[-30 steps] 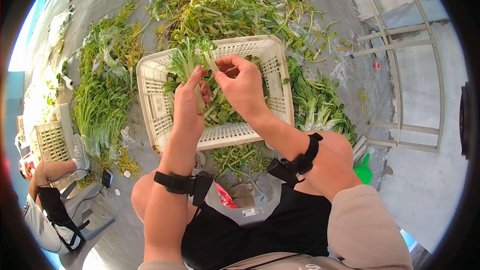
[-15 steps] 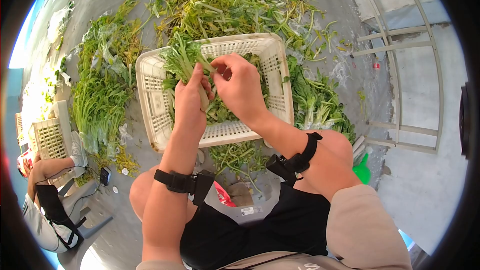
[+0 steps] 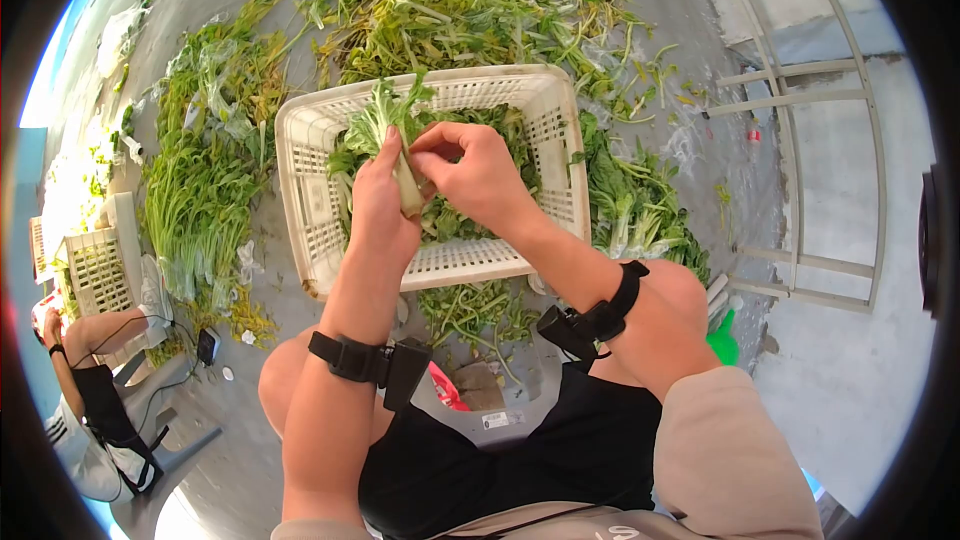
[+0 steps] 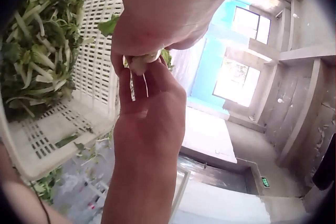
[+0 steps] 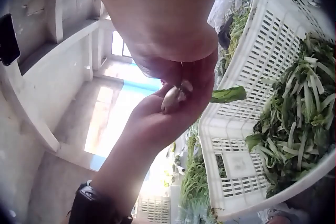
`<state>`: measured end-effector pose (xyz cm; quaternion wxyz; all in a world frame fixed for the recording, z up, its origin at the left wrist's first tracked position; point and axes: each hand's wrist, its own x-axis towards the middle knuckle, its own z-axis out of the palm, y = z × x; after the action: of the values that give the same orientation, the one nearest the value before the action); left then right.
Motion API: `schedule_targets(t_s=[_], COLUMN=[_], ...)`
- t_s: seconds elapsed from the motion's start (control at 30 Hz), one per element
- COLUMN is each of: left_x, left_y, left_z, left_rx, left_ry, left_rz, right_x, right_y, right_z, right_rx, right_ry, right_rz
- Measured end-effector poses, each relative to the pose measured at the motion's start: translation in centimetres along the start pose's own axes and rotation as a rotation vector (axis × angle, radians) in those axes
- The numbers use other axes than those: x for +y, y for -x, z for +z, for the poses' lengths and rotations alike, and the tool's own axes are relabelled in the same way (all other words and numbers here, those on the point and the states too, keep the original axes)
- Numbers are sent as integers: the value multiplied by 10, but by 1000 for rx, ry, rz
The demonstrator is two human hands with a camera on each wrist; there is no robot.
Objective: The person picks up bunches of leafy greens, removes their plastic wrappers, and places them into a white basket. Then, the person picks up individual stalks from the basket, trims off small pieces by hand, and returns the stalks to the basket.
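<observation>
Over a white slatted crate [image 3: 318, 195], my left hand [image 3: 378, 205] grips a small head of leafy greens [image 3: 408, 192]. Its leaves point away from me and its pale cut end sticks out at the near side. My right hand [image 3: 485, 175] has its fingers curled in against the head, thumb and forefinger pinching a stalk at its right side. From the left wrist, the pale stalk end [image 4: 139, 65] shows between both hands. The right wrist view also shows that white end [image 5: 170, 100], while the hands hide most of the stalks. Loose cut greens [image 5: 296, 113] lie in the crate.
Yellowing trimmings [image 3: 440, 20] are heaped behind the crate. Greens with plastic film [image 3: 205, 180] lie left, and more leafy heads [image 3: 640, 195] lie right. A metal frame [image 3: 785, 110] stands at right. Another person's leg [image 3: 105, 330] is at far left.
The right hand has gone from holding a leafy stalk apart at the right to working close against the head. The left hand keeps its grip, the head turned a little and its pale end more exposed.
</observation>
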<state>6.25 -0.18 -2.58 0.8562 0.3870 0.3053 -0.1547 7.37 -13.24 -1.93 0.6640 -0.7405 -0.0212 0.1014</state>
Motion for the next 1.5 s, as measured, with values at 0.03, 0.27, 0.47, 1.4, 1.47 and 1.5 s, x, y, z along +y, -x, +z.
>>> schedule_targets(t_s=[0.03,0.27,0.47,1.4,1.47,1.5], left_x=[2,18,44,76,80,80], left_y=[1,1,7,14,18,18], left_z=[1,4,3,-26,-28,-29], left_rx=[7,234,105,123,98,114], left_ry=[-23,-96,11,295,260,267], left_rz=[6,111,111,260,291,283], right_x=[-1,-9,2,236,246,250], right_y=[0,-9,-27,-63,-58,-59], right_z=[-1,-21,-65,-23,-15,-12], right_rx=[-3,-73,-37,-765,-779,-721], right_ry=[0,80,381,1598,1598,1636], right_rz=[3,34,-6,-391,-354,-352])
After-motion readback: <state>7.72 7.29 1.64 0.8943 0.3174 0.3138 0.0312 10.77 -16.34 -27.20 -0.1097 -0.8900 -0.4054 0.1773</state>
